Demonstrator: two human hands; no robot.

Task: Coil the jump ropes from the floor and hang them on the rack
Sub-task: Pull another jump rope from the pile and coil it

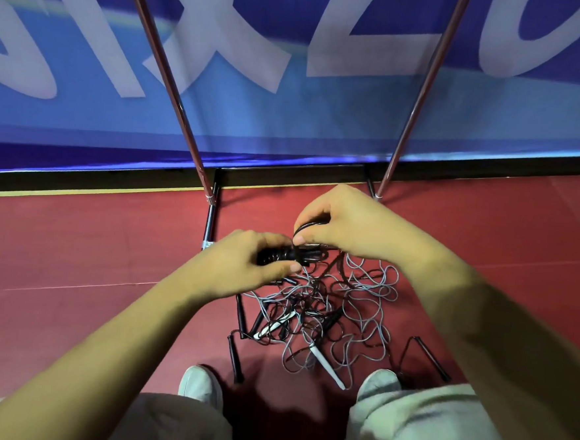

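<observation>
Left hand [244, 263] grips black coiled jump rope [288, 254] by its handles | right hand [345, 220] pinches its cord loop above | tangled rope pile [330, 312] on red floor [74, 246] before rack [170, 77] | likely light, limp, snag-prone; hold handles

Soft, fairly bright indoor light falls from above. A dark shadow pools on the red floor [73, 256] at lower centre. The blue banner [295, 31] across the top is smeared by motion blur. The metal poles [162, 63] splay toward the upper corners, a wide-angle distortion. The tangled ropes [337, 312] mid-frame look sharp.
</observation>
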